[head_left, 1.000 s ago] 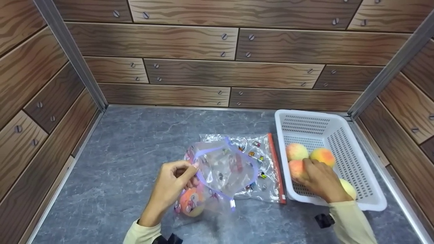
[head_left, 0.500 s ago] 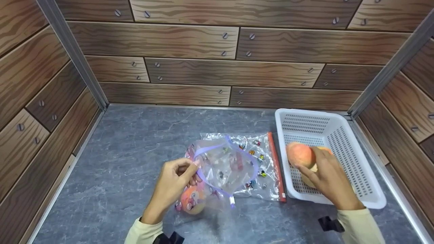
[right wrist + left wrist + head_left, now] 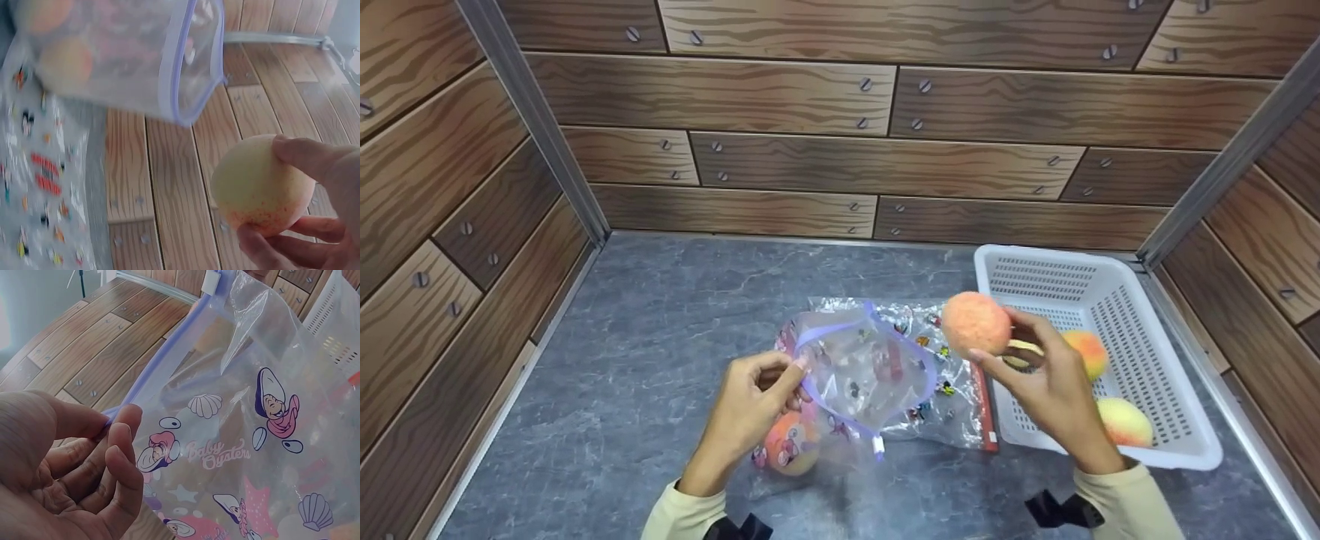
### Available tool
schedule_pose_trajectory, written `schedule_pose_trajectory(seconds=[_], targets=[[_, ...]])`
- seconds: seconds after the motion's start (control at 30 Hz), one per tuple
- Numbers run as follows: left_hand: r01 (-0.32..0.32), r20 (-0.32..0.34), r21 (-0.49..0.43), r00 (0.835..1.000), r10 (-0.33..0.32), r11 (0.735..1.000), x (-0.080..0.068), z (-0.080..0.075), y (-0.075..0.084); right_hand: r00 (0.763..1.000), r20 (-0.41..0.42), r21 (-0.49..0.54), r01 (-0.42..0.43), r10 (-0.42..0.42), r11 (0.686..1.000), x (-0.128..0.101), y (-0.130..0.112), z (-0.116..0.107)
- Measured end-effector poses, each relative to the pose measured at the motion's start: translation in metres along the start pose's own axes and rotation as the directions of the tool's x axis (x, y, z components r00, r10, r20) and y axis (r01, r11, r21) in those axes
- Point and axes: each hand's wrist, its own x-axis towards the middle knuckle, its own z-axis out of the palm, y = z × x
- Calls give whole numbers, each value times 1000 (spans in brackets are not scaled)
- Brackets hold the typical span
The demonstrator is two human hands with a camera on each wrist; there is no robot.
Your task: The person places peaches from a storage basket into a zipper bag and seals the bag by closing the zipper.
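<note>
Head view: right hand (image 3: pixel 1054 394) raised, peach (image 3: pixel 976 324) aloft.

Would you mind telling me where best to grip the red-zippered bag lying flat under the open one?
Probably at the red zipper strip along its basket-side edge, coming from above: the bag lies flat, and that stiff, exposed strip gives fingers something to pinch.
</note>
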Motion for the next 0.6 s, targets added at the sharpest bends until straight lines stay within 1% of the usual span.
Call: schedule_pose_trajectory(seconds=[0.07,0.2,0.4,0.6], targets=[[-5,-6,4,1000,5,1000,0,1,0,1000,9,71,-3,2,997,0,-3,6],[-9,-6,16,1000,9,1000,0,1,-1,999,33,174,3,-8,985,0,-6,19],[-24,2,33,1000,24,999,1,2,-1,997,72,239,21,-39,971,-4,-9,32],[-6,1,39,1000,6,999,1,0,-1,994,84,273,38,-63,961,-7,-12,39]])
